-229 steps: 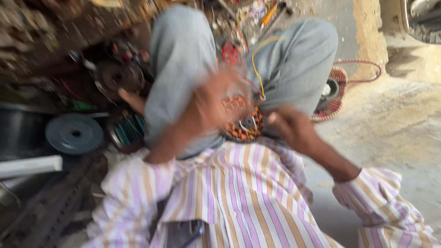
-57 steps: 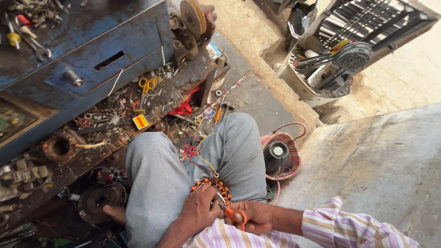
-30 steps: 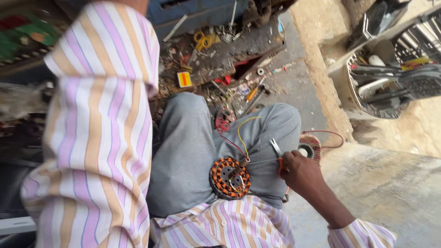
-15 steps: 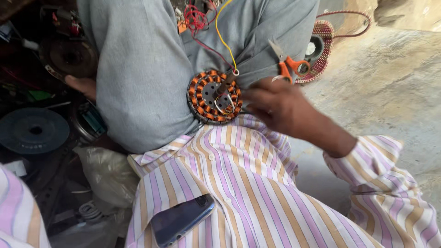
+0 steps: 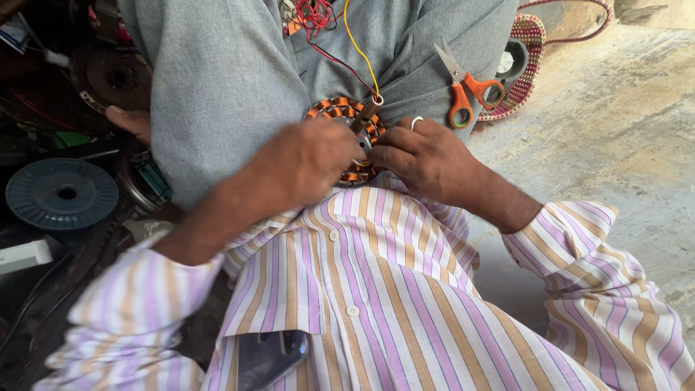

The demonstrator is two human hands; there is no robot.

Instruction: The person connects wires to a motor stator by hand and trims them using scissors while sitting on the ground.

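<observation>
A round fan stator with orange copper windings (image 5: 339,114) rests in my lap on my grey trousers (image 5: 224,80). My left hand (image 5: 304,161) covers its lower left side and grips it. My right hand (image 5: 423,156), with a ring on one finger, pinches at the stator's centre from the right. Red and yellow wires (image 5: 340,36) run from the stator up over my leg. Orange-handled scissors (image 5: 467,87) lie loose on my right thigh, just above my right hand.
A second wound stator (image 5: 525,61) lies on the concrete floor (image 5: 615,145) beyond my right knee. At the left sit a dark round disc (image 5: 61,194), a metal motor part (image 5: 108,72) and clutter. A phone (image 5: 268,358) sticks out of my striped shirt pocket.
The scissors have left my right hand and now lie on my thigh. My left hand has come down onto the stator, and both hands now work on it.
</observation>
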